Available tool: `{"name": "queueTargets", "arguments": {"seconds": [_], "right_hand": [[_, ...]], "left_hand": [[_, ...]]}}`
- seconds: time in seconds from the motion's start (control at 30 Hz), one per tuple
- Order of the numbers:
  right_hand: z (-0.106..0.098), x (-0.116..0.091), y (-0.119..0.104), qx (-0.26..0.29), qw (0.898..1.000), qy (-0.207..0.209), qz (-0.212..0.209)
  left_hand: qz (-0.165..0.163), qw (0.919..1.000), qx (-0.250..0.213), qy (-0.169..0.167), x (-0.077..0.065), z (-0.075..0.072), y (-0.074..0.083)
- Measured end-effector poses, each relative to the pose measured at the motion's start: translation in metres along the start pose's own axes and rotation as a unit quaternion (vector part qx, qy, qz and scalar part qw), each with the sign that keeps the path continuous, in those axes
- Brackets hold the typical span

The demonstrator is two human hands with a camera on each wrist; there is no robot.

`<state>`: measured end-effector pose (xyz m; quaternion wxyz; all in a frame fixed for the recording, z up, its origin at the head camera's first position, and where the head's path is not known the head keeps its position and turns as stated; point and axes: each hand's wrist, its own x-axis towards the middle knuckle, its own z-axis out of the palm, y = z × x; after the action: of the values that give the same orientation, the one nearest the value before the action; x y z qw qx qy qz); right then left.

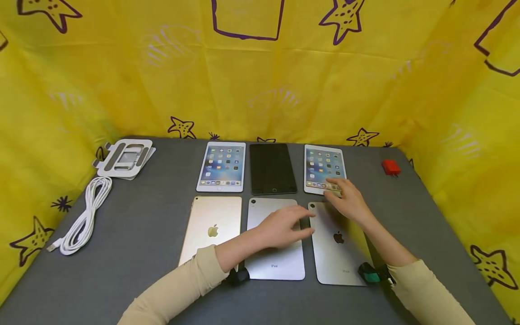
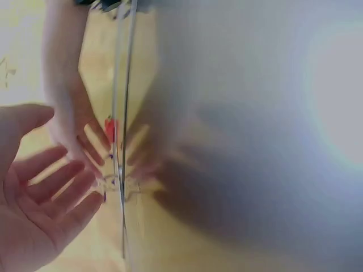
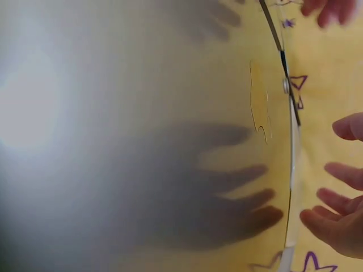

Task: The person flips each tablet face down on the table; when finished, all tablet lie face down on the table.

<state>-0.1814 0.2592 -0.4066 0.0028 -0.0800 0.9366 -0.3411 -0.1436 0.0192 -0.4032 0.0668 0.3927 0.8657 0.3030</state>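
Note:
Six tablets lie in two rows of three on the dark grey table. My left hand (image 1: 280,227) is over the middle silver tablet (image 1: 274,262) of the near row, fingers pointing right. In the left wrist view the left hand (image 2: 48,198) has loosely spread fingers and holds nothing. My right hand (image 1: 346,198) reaches over the top of the right silver tablet (image 1: 339,257), fingertips overlapping the lower edge of a white tablet (image 1: 324,164) with its screen up. The right wrist view shows the right hand (image 3: 340,221) with its fingers apart, beside a shiny tablet back (image 3: 170,113).
A gold-backed tablet (image 1: 217,212) lies at the near left. Behind are another white tablet (image 1: 221,164) and a black-screened one (image 1: 273,167). Far left are a folded white stand (image 1: 107,167) and a coiled white cable (image 1: 87,221). A red charger (image 1: 391,167) sits far right, by the yellow curtain (image 1: 264,67).

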Motion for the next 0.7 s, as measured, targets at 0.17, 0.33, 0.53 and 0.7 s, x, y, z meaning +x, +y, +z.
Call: {"name": "queueTargets", "arguments": {"seconds": [0.17,0.33,0.53,0.7], "right_hand": [[0.002,0.013,0.005,-0.007,1.000,-0.008,0.020],[0.000,0.021,0.013,-0.012,0.998,-0.026,0.049],[-0.006,0.021,0.017,-0.002,0.994,-0.067,0.083],[-0.012,0.018,0.017,0.016,0.991,-0.088,0.095]], "left_hand": [[-0.140,0.9626,-0.225,0.056,0.017,-0.007,-0.014],[-0.234,0.8746,-0.418,0.076,0.041,-0.003,-0.022],[-0.247,0.7144,-0.648,0.093,0.061,0.002,-0.029],[-0.249,0.6544,-0.706,0.107,0.066,0.001,-0.033]]}}
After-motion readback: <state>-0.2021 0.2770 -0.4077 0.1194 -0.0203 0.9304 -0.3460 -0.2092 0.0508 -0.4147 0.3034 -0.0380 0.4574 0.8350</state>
